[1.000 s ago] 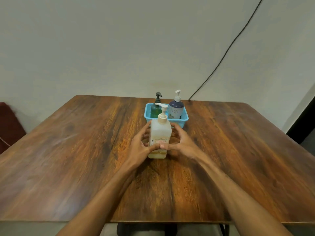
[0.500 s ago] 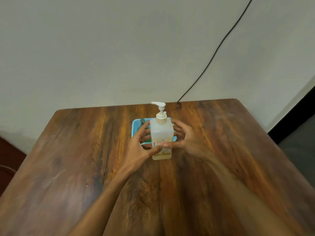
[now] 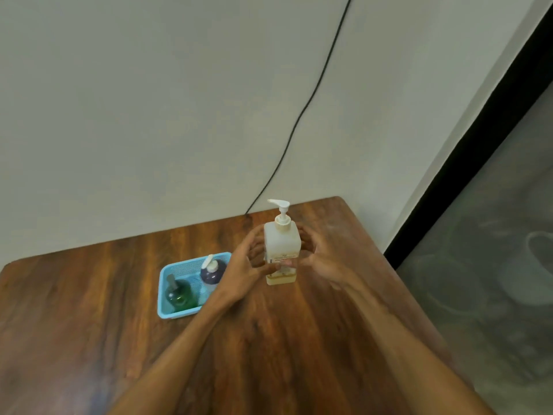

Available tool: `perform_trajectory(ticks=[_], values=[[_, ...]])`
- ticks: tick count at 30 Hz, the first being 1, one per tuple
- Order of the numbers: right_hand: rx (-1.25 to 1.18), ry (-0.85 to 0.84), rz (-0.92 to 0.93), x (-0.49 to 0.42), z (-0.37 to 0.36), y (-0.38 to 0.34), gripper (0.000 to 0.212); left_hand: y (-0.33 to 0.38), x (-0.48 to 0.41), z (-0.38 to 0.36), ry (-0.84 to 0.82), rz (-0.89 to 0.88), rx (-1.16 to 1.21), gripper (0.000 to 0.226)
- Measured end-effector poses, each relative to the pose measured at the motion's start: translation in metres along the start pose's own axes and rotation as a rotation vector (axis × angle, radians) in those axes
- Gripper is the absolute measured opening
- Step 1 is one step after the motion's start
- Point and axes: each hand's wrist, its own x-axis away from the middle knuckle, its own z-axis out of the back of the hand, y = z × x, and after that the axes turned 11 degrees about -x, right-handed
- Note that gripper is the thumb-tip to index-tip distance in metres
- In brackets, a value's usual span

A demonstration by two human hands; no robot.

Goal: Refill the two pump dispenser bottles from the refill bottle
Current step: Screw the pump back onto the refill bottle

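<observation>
A tall translucent white pump bottle (image 3: 281,244) with a little yellowish liquid at its bottom stands upright near the table's far right corner. My left hand (image 3: 244,272) grips its left side and my right hand (image 3: 321,259) grips its right side, thumbs meeting on the label. To the left, a blue basket (image 3: 167,313) holds a green pump bottle (image 3: 179,295) with a dark pump and a dark blue pump bottle (image 3: 213,272) with a white pump.
The wooden table (image 3: 89,324) ends close to the right of my hands, with grey floor (image 3: 493,280) beyond. A black cable (image 3: 299,121) runs down the wall to the table's back edge.
The view has swung and the white bottle, held in both hands, now sits to the right of the basket instead of in front of it. The basket's two bottles are visible again.
</observation>
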Motion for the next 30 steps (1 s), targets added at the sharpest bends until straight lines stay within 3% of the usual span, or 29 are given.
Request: perform_trajectory(ticks=[9, 14, 17, 30], values=[[-0.074, 0.063, -0.103, -0.083, 0.139, 0.056, 0.083, -0.014, -0.139, -0.118, 0.012, 0.036, -0.056, 0.083], [0.003, 0.101, -0.059, -0.126, 0.187, 0.071, 0.076, -0.035, -0.207, -0.16, 0.033, 0.074, -0.105, 0.084], [0.113, 0.129, 0.014, -0.15, 0.206, 0.081, 0.076, -0.048, -0.24, -0.178, 0.053, 0.078, -0.145, 0.082], [0.455, 0.222, 0.014, -0.199, 0.238, 0.133, 0.067, -0.092, -0.299, -0.217, 0.019, 0.168, -0.184, 0.079]])
